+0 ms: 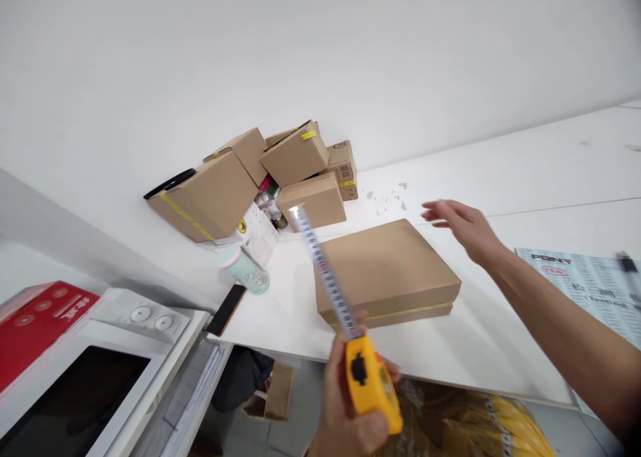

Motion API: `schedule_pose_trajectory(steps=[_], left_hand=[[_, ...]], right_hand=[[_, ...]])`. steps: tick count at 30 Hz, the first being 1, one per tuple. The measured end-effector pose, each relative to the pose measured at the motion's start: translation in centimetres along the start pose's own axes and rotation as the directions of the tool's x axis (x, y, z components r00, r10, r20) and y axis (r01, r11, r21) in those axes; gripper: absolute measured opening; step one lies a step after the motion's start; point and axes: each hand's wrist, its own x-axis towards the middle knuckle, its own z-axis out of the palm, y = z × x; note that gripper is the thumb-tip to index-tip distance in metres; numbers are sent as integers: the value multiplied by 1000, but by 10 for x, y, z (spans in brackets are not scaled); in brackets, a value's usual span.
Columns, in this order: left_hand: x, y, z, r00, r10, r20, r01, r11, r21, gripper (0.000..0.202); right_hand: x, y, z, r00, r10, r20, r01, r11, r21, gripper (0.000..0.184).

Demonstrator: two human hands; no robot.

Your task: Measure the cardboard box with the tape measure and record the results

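Note:
A yellow tape measure [373, 383] is gripped in my left hand [333, 410], low in the middle of the head view. Its silver blade [325, 273] sticks out up and to the left, in front of a flat cardboard box [385, 263] on the white table. I cannot tell whether the blade touches the box. My right hand [463, 226] hovers beyond the box's right side, holding nothing, with its fingers stretched out to the left. Yellow tape runs along the box's front side.
Several cardboard boxes [215, 196] are piled against the wall at back left. Near them stand a mint tumbler [245, 270] and a black phone-like slab [227, 309]. A microwave [75, 377] is at lower left. A printed pale-blue sheet [581, 283] lies at right.

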Motion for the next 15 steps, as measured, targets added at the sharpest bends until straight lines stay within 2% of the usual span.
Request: schedule_pose_trajectory(steps=[1,3,5,6,9,12,15], left_hand=[[-8,1,-13,994,52,-91,-48,997,53,90],[-16,1,-33,960,116,-256,-84,988,130,79],[-14,-1,-45,932,96,-350,-46,988,147,72],[-11,-1,-48,929,61,-364,-10,990,139,72],[4,4,-50,946,0,-323,50,988,147,79],[22,23,-48,970,51,-237,-3,980,199,83],[42,48,-44,986,83,-146,-48,972,228,84]], right_hand=[[-16,10,-14,999,39,-38,-40,999,-37,55],[-51,33,-35,995,100,-19,-102,990,-102,57],[-81,53,-41,990,124,69,-117,988,-103,59],[-94,59,-40,987,108,122,-97,991,-92,60],[-113,60,-28,977,-27,209,51,993,-110,62],[-110,34,-22,976,-161,150,186,967,-173,58],[-99,-2,-26,990,-132,49,141,944,-299,53]])
